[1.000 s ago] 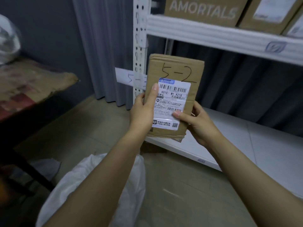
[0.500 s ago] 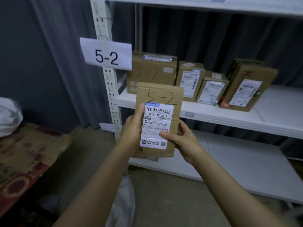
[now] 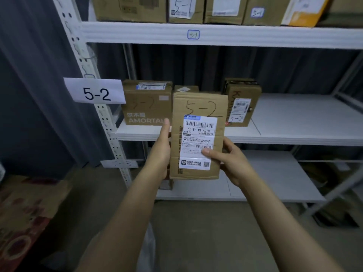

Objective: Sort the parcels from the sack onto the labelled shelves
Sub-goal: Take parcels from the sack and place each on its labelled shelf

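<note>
Dim, soft — edges warped, slight blur

- A parcel storeroom or pickup depot.
- A white metal rack [image 3: 107, 124] with slotted uprights carries flat shelves [image 3: 304, 118].
- A paper sign [image 3: 94, 91] on an upright reads "5-2"; a small tag [image 3: 193, 34] on a shelf edge reads "5-1".
- Cardboard parcels [image 3: 147, 103] on the shelves bear barcode labels and handwritten shelf codes.
- A grey curtain [image 3: 29, 75] hangs behind, above a bare floor [image 3: 196, 232].

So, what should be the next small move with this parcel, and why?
Probably lift the parcel forward onto the middle shelf, on its bare stretch at the right. The parcel is marked 5-2, the sign on that shelf's post reads 5-2, and the left hand and right hand hold it just in front.
</note>
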